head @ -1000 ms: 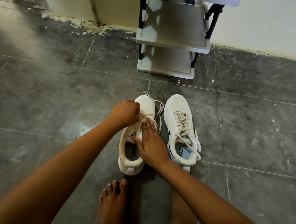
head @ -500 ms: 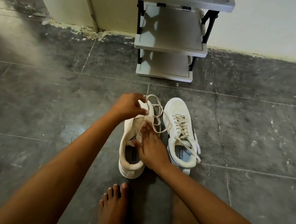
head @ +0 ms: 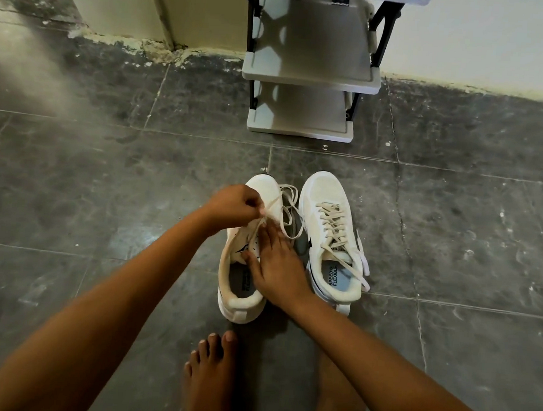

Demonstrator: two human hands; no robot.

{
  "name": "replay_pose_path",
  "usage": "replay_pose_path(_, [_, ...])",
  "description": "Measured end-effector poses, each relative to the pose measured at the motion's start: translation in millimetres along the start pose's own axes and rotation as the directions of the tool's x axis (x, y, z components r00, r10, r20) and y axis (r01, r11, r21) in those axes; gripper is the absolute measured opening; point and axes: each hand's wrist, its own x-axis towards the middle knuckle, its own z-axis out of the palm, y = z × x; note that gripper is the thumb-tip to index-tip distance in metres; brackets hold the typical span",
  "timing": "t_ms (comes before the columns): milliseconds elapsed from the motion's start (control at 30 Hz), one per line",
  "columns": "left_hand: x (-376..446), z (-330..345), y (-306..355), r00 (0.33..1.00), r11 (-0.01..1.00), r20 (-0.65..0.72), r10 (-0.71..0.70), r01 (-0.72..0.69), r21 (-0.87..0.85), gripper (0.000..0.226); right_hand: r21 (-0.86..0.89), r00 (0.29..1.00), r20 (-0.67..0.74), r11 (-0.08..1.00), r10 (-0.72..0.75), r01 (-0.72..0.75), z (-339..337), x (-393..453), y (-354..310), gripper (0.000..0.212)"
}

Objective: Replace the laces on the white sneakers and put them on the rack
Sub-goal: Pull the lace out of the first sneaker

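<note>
two sneakers side by side on the floor, toes toward the rack. left sneaker is partly covered by both hands, so its eyelets and tongue are mostly hidden and i can't tell how far it is laced. right sneaker is laced up, lace ends trailing off its right side. one loose lace loops over the left sneaker's toe and into the gap between the pair. left hand is clenched, pinching that lace above the toe, lace drawn taut down toward the eyelets. right hand lies on the left sneaker's throat, fingers straight and spread, pressing it down, thumb at the collar edge. rack is cut off at the top edge; two grey shelves show fully, a third only as a sliver. two bare feet at the bottom edge, the right one mostly behind the right forearm.
</note>
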Motion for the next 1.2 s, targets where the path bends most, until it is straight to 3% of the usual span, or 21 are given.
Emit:
replay_pose_path(33, [-6,-4,3,1.000,0.980,0.031,-0.005,0.011,-0.200,0.011,0.001,1.000,0.002,1.000,-0.006,0.006,-1,0,0,0.087])
replay_pose_path(100, [-15,-12,7,0.998,0.899,0.055,0.006,0.019,-0.438,0.015,-0.011,1.000,0.005,1.000,-0.013,0.013,-3,0,-1,0.087])
replay_pose_path(267, [-19,-13,4,1.000,0.656,0.021,0.024,0.000,-0.755,0.014,0.011,1.000,0.006,1.000,-0.008,0.008,-3,-1,1,0.089])
replay_pose_path(333, [-17,-11,0,1.000,0.664,-0.024,-0.003,-0.016,-0.748,0.009,0.016,1.000,0.002,1.000,-0.005,0.005,-1,-1,1,0.089])
replay_pose_path(433, [-6,-11,-6,0.996,0.929,-0.089,-0.017,-0.017,-0.370,0.017,0.013,1.000,0.004,1.000,-0.006,0.006,-1,-1,1,0.089])
replay_pose_path(500, [2,-12,-10,0.998,1.000,-0.067,0.013,-0.011,0.019,0.022,0.016,1.000,-0.003,1.000,-0.014,0.014,-2,-1,0,0.089])
replay_pose_path(567, [9,-6,-15,0.999,0.951,-0.021,0.033,-0.025,0.307,0.023,0.014,1.000,-0.010,1.000,-0.014,0.014,-3,-1,-1,0.089])
replay_pose_path(667, [11,10,-11,0.995,0.829,-0.071,0.069,-0.017,0.559,0.017,-0.006,1.000,-0.002,1.000,-0.017,0.017,-3,-2,-1,0.088])
replay_pose_path(767, [9,19,-5,0.979,0.757,-0.156,0.130,0.003,0.654,0.020,-0.025,1.000,0.002,1.000,-0.015,0.015,-2,0,-1,0.088])
replay_pose_path(933, [3,7,-15,0.969,0.918,-0.240,0.055,0.045,0.394,0.023,-0.064,0.999,0.050,0.998,-0.011,0.014,0,2,0,0.092])
replay_pose_path(1067, [-5,9,-14,0.969,0.969,-0.246,0.027,0.036,0.245,0.021,-0.068,0.998,0.069,0.998,-0.006,0.011,1,3,-1,0.092])
replay_pose_path(1133, [-10,9,-11,0.979,0.999,-0.201,-0.023,0.018,-0.031,0.020,-0.071,0.997,0.074,0.997,0.004,0.001,1,4,-2,0.092])
replay_pose_path(1200, [-15,14,4,0.994,0.930,-0.104,-0.031,-0.009,-0.367,0.019,-0.076,0.997,0.078,0.997,-0.001,0.007,1,5,-2,0.093])
